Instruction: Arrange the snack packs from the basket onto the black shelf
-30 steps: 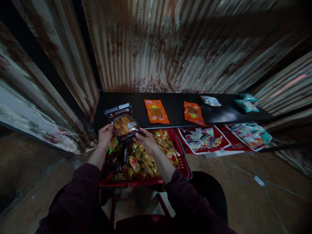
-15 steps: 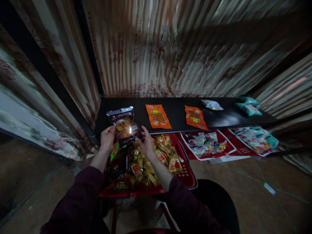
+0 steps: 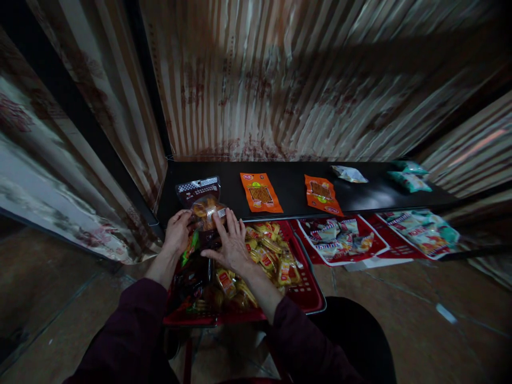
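A dark brown snack bag [image 3: 200, 186] with a clear window showing round brown pieces lies at the left end of the black shelf [image 3: 288, 186], its lower end over the front edge. My left hand [image 3: 176, 232] pinches the bag's left edge. Across its lower right part, my right hand [image 3: 232, 245] rests with fingers stretched out and thumb spread. Below both hands, a red basket [image 3: 312, 290] holds yellow wrapped snacks [image 3: 266, 250] and darker packets. The bag's bottom is partly hidden by my right hand.
Two orange snack packets [image 3: 261, 193] [image 3: 321, 194] lie farther right on the shelf, then a white packet [image 3: 349, 174] and green-white packets [image 3: 410, 178]. Red baskets with bagged snacks [image 3: 340, 237] sit under the shelf. A black post [image 3: 146, 106] stands at left; striped curtain [image 3: 272, 96] hangs behind.
My right hand has gone from holding the bag's lower right edge to lying with straightened fingers on its front. The left hand stays at the left edge.
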{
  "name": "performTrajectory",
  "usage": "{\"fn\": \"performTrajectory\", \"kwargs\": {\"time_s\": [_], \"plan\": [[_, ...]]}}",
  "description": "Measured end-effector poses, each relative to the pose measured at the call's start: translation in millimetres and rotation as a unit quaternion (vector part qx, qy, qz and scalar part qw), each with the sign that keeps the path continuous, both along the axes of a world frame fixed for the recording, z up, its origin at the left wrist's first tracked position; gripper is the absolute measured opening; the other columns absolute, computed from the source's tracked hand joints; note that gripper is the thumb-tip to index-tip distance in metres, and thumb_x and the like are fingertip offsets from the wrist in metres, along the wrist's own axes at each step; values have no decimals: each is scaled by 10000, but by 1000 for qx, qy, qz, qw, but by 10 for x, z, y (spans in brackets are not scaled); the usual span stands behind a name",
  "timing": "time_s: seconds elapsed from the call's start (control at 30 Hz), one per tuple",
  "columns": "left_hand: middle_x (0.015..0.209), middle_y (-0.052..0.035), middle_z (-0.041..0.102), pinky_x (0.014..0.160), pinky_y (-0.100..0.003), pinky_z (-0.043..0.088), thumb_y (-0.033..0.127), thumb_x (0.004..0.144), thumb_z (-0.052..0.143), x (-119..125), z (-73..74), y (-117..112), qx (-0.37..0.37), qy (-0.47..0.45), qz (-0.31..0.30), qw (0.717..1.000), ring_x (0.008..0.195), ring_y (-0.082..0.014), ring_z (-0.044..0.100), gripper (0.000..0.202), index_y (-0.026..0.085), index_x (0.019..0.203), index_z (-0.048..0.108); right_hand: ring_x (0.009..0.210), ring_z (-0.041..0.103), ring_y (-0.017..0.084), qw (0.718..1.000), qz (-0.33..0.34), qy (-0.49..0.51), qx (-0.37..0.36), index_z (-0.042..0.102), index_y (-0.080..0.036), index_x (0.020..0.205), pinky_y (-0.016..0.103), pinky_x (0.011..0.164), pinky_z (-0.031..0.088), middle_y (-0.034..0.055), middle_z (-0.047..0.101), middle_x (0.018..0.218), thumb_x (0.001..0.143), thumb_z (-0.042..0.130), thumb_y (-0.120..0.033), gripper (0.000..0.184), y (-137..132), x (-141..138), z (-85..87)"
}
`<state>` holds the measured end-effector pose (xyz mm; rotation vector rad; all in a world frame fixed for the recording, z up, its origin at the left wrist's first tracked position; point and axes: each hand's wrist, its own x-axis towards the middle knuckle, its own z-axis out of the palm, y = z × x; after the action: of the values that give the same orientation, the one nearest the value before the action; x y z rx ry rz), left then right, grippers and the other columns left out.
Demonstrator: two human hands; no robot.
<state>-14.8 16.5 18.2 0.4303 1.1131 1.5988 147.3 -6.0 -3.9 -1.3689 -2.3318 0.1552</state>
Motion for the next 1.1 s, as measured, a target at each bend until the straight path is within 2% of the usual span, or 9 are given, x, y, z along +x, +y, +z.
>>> {"fn": "performTrajectory", "kwargs": {"time_s": [0.1,0.2,0.3,0.4,0.53,0.73,0.9,1.0,1.1], "plan": [[670,14,590,567,-232,478,293,493,770,3,0,3,10,-5,-4,1000,649,-115,551,277,148,637,583,1424,113,357,1000,1,-7,24,225,-253,1468,574,1100,149,162,72,1562,649,702,-602,1010,-3,9,0],[679,17,586,583,-240,494,280,484,783,20,13,-6,22,-20,-16,999,661,-113,546,280,143,628,586,1427,111,338,999,-16,4,44,231,-282,1462,562,1102,157,142,75,1565,692,740,-416,933,-3,10,-18],[709,13,589,609,-250,510,284,487,806,46,40,-32,38,-29,-36,998,694,-116,555,297,141,632,590,1423,132,324,997,-34,22,64,240,-305,1457,546,1096,187,114,103,1565,733,677,-206,852,4,11,-37],[738,9,595,624,-242,515,303,512,821,76,72,-71,50,-24,-62,996,733,-120,567,309,144,648,593,1404,194,310,994,-50,31,88,287,-299,1444,516,1087,227,112,153,1552,747,583,-96,785,16,16,-40],[798,-2,626,629,-227,501,340,567,811,106,87,-122,58,-13,-103,993,771,-125,582,297,156,693,615,1380,250,295,989,-69,32,123,358,-302,1416,499,1068,264,114,231,1525,803,479,-68,668,16,16,-2],[961,-31,675,805,-282,485,424,662,745,92,4,-129,84,-26,-142,986,952,-175,601,301,192,844,682,1365,290,279,988,-77,50,124,354,-334,1412,505,1066,274,89,285,1506,786,471,-58,694,0,-9,100],[1194,-66,629,940,-352,444,393,777,654,110,-58,-144,122,-48,-199,971,1157,-229,535,340,218,1069,654,1351,335,255,980,-80,151,101,338,-272,1426,492,1082,276,118,340,1479,844,444,-127,609,2,-29,138],[1264,-67,597,1003,-370,400,339,793,651,153,-96,-171,122,-41,-219,967,1218,-234,500,388,245,1167,608,1346,356,224,953,-59,292,53,323,-252,1430,459,1102,283,105,385,1458,882,447,-205,564,-18,-83,176],[1343,-50,541,1044,-358,361,304,780,672,200,-127,-195,117,-18,-217,969,1255,-230,471,428,261,1197,588,1331,386,202,874,-36,484,-32,314,-250,1429,414,1114,302,76,410,1448,889,491,-303,570,-53,-183,230]]}}
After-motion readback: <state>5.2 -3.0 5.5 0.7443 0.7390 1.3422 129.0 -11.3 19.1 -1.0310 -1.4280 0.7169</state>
